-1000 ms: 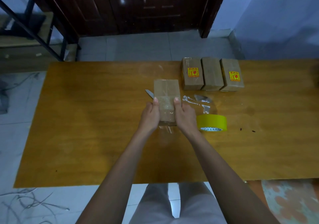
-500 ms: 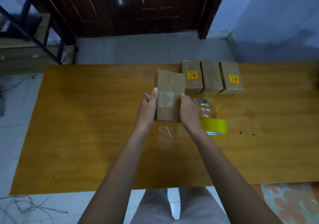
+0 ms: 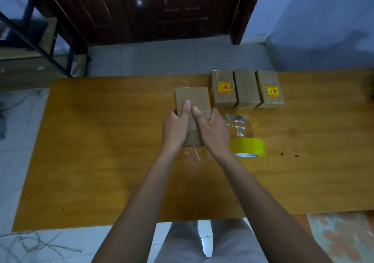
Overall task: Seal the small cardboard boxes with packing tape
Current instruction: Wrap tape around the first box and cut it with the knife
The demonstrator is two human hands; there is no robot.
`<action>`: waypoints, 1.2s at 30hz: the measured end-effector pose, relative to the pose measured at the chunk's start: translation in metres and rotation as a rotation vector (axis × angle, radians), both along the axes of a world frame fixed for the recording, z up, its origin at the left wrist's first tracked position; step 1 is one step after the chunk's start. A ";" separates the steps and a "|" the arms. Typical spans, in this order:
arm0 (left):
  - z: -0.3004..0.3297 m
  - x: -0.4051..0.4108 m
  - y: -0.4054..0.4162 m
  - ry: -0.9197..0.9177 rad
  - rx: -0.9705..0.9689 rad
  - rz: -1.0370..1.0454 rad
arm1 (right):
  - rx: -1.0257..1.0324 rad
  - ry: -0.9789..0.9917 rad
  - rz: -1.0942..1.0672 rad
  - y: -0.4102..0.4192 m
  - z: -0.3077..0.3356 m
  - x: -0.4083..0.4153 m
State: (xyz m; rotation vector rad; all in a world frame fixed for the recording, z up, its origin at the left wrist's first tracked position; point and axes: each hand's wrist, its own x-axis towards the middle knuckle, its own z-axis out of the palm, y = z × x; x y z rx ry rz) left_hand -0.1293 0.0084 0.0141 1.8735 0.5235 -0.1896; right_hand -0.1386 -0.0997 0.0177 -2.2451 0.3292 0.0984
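A small brown cardboard box point(image 3: 192, 98) lies flat on the wooden table point(image 3: 101, 151) near its middle, with clear tape over its top. My left hand point(image 3: 176, 127) grips its left side, index finger stretched along the top. My right hand point(image 3: 212, 129) lies over the box's right half, fingers pressing on the tape. A yellow roll of packing tape point(image 3: 250, 146) stands just right of my right wrist. Three taped boxes point(image 3: 245, 89) sit side by side behind it, two bearing yellow and red stickers.
Crumpled clear tape scraps point(image 3: 236, 123) lie between the roll and the row of boxes, and another scrap point(image 3: 193, 153) lies near my wrists. The dark wooden door point(image 3: 162, 9) and tiled floor are beyond the table's far edge. A metal rack point(image 3: 30, 40) stands at back left.
The box was tipped up on its near end half a second ago; now it lies flat again. Both hands moved from its sides onto its top.
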 end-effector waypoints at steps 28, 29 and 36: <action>-0.008 -0.037 0.000 -0.099 -0.001 -0.146 | 0.140 0.015 0.003 -0.014 -0.009 -0.013; -0.008 -0.037 0.001 -0.081 -0.026 -0.150 | 0.164 0.031 -0.006 -0.014 -0.011 -0.015; -0.012 -0.035 0.010 0.184 -0.564 -0.043 | 0.399 0.126 -0.103 -0.013 -0.005 -0.018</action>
